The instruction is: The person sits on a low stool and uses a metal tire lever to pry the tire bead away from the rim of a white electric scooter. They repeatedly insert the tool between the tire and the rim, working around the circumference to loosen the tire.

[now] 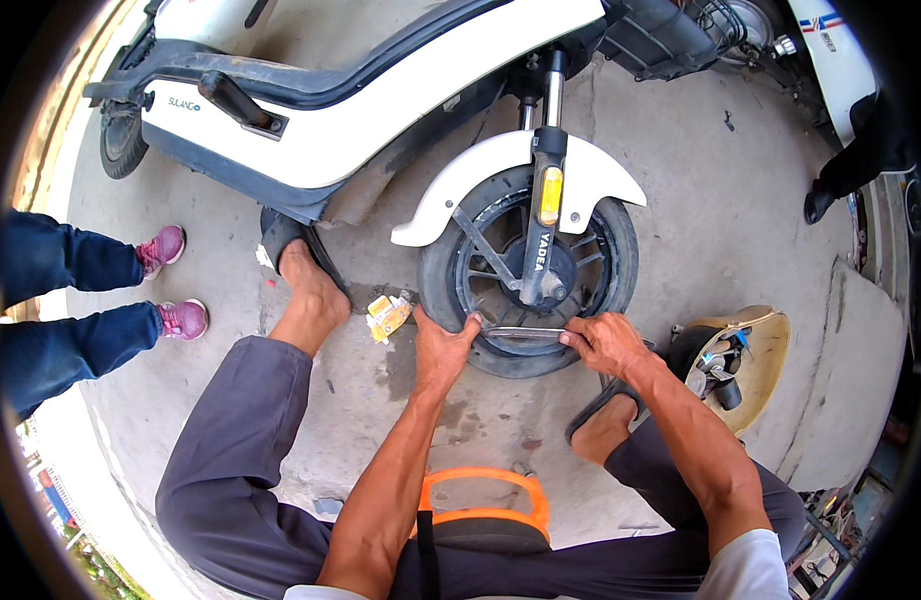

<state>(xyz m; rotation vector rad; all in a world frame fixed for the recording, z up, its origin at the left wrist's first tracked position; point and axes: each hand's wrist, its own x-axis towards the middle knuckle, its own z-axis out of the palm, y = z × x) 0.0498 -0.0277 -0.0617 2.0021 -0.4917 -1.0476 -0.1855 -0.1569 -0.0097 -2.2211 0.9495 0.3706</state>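
The front wheel of a white electric scooter (381,130) stands before me, its black tyre (526,366) on a spoked dark rim. My right hand (609,345) is closed round one end of a thin metal tyre lever (526,332). The lever lies across the lower part of the wheel, along the rim's edge. At the lower left of the tyre, my left hand (445,348) grips its side, thumb up near the lever's other end. Its fingers are partly hidden behind the tyre. Whether the lever's tip sits under the tyre's edge I cannot tell.
A tub (766,365) of tools stands right of the wheel. A yellow and white packet (389,318) lies left of it. An orange frame (486,475) is between my legs. Someone in pink shoes (184,319) stands left; another person's dark shoe (817,204) shows far right.
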